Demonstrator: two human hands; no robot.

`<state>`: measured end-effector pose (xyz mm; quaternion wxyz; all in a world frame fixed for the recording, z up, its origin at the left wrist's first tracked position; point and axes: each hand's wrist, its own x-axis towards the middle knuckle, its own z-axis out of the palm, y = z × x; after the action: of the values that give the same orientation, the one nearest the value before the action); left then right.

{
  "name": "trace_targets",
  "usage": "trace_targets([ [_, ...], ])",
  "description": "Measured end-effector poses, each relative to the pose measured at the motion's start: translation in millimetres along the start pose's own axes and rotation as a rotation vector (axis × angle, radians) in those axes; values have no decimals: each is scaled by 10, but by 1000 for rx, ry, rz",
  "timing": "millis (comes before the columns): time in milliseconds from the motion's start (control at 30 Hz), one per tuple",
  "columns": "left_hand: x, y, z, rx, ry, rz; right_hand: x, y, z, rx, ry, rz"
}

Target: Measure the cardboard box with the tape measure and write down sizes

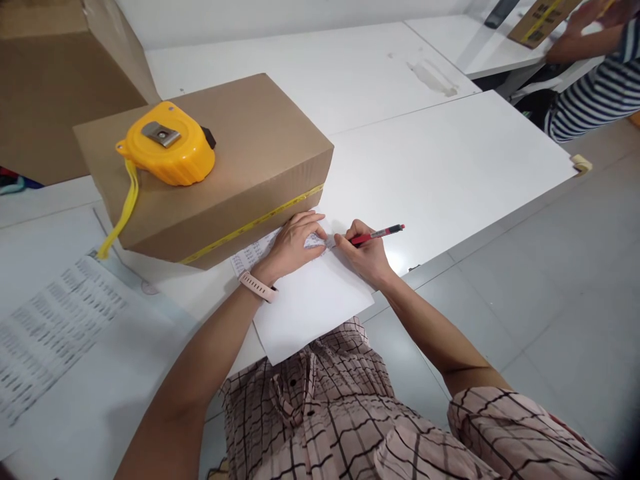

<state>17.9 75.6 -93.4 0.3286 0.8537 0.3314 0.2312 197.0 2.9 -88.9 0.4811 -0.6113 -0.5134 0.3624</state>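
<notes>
A white sheet of paper [310, 307] with handwritten lines along its far part lies at the table's front edge, its near corner sticking out over the edge. My left hand [296, 243] rests flat on it, fingers spread and slightly curved, partly covering the writing. Pinched in my right hand [367, 259] is a red pen [379, 234], its tip down at the paper's right side close to my left fingertips. Just beyond my left hand sits a closed brown cardboard box [240, 120] with yellow tape along its side. On its top lies an orange tape measure [173, 147] with a yellow strap.
A larger cardboard box [45, 87] stands at the back left. Printed sheets [65, 320] cover the table's left side. The white tabletop [415, 173] stretches to the right. At far right, a person in a striped shirt [600, 97] sits by another box [543, 21].
</notes>
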Motion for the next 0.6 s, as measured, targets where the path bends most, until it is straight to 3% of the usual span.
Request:
trace_targets([
  [600, 3, 18, -8, -13, -11, -27, -13, 10, -2, -17, 28, -16],
])
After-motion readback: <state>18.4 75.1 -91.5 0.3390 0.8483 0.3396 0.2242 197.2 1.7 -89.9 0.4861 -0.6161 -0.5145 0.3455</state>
